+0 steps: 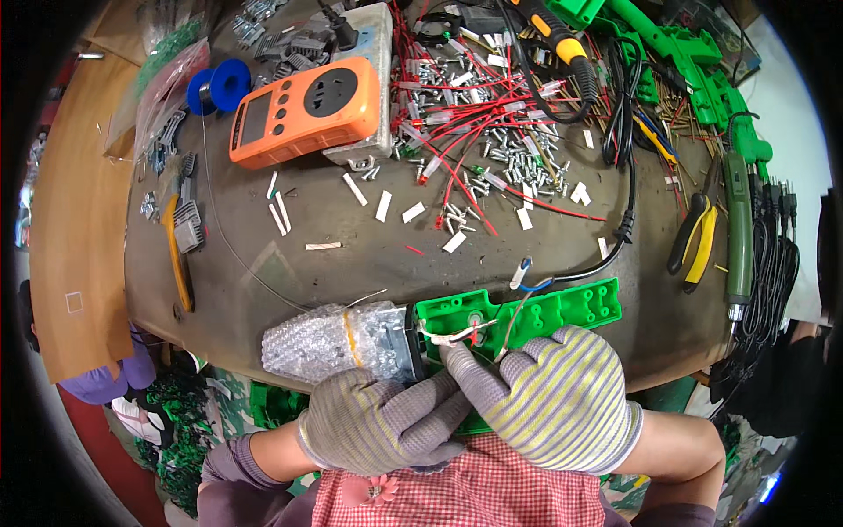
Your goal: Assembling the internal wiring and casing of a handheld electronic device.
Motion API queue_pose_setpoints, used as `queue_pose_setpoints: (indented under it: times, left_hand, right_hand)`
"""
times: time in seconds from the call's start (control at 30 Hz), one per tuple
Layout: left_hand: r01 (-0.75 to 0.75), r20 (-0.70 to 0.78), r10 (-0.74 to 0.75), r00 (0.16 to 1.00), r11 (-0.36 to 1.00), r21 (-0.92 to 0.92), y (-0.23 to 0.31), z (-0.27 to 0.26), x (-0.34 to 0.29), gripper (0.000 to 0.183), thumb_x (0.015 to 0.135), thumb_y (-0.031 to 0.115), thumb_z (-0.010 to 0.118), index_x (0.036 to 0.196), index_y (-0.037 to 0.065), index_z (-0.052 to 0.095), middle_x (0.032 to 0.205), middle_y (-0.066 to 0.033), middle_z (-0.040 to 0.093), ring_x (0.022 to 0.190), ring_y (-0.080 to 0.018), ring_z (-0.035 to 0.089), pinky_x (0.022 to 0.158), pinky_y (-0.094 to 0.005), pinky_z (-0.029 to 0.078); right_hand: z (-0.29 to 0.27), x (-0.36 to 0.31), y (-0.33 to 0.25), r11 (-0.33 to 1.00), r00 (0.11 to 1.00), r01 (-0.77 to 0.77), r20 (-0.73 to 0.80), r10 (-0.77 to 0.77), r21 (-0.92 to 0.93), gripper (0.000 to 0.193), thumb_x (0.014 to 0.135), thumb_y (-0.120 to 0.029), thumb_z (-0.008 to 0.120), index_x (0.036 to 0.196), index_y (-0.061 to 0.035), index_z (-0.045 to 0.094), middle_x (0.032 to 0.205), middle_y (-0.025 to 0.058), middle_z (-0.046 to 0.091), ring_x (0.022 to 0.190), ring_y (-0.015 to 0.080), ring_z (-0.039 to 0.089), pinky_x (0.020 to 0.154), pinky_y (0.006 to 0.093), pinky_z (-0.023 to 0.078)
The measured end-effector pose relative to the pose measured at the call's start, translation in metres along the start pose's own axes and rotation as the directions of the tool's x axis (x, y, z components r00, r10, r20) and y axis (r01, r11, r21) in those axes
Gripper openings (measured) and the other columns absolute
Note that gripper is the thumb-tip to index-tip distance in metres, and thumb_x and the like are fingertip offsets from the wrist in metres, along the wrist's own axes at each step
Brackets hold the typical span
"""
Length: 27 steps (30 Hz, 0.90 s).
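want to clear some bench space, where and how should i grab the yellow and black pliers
I'd take the pliers by both handles, probably with the right hand, coming from your side: the slightly spread handles point toward the near edge of the bench, while the nose points away, close to the green tool.

Striped gloves (566, 400), red checked apron (470, 483)

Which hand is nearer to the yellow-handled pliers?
The right hand, below and left of the yellow-handled pliers; the left hand is farther left, by the bubble-wrapped part.
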<state>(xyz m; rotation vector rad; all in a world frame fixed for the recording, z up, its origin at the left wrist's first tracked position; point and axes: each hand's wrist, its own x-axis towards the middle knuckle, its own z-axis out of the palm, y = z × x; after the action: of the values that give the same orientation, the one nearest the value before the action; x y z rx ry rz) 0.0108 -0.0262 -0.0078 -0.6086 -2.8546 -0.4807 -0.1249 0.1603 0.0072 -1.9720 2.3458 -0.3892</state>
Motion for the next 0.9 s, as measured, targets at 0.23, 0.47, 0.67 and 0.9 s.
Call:
queue_pose_setpoints:
  times: [0.23,0.47,0.67,0.9]
  left_hand:
    - [0.006,-0.023,-0.006,1.0,1.0,-0.031,0.0,0.006,-0.002,0.053,0.075,0.05,0.074,0.118,0.02,0.063,0.111,0.0026,0.062,0.07,-0.0109,0.06,0.048,-0.0275,0.042]
    - [0.034,0.047,-0.033,0.998,0.999,-0.009,0.004,0.0,0.007,0.046,0.074,0.046,0.074,0.107,0.015,0.068,0.109,-0.0017,0.066,0.066,-0.0136,0.067,0.049,-0.0307,0.05]
    - [0.055,-0.031,-0.054,0.998,0.998,0.038,0.007,0.002,0.005,0.046,0.076,0.047,0.073,0.108,0.014,0.068,0.107,-0.0036,0.067,0.063,-0.0178,0.067,0.05,-0.0338,0.051]
    - [0.104,0.039,-0.105,0.994,0.994,0.021,0.011,0.0,0.003,0.047,0.074,0.043,0.075,0.11,0.013,0.067,0.106,-0.0029,0.067,0.066,-0.0221,0.068,0.055,-0.0369,0.053]
  right_hand:
    - [-0.02,0.019,0.001,0.995,0.982,-0.082,0.174,0.071,0.059,0.032,0.087,-0.02,0.055,0.114,-0.0127,0.069,0.057,0.0036,0.052,0.052,0.0226,0.056,0.047,0.0388,0.04]
    - [-0.033,0.035,0.004,0.973,0.913,-0.186,0.389,0.119,0.139,0.03,0.083,-0.016,0.058,0.111,-0.0078,0.068,0.066,0.0127,0.063,0.061,0.0332,0.065,0.053,0.0459,0.048]
    - [-0.018,0.023,0.001,0.998,0.977,-0.041,0.21,0.031,0.044,0.033,0.085,-0.015,0.056,0.115,-0.0079,0.067,0.063,0.0105,0.061,0.056,0.0294,0.063,0.048,0.0434,0.047]
    - [-0.017,0.025,-0.007,1.0,0.983,-0.021,0.183,0.018,0.016,0.022,0.088,-0.014,0.055,0.105,-0.0056,0.065,0.065,0.0119,0.063,0.059,0.0324,0.064,0.05,0.0456,0.047]
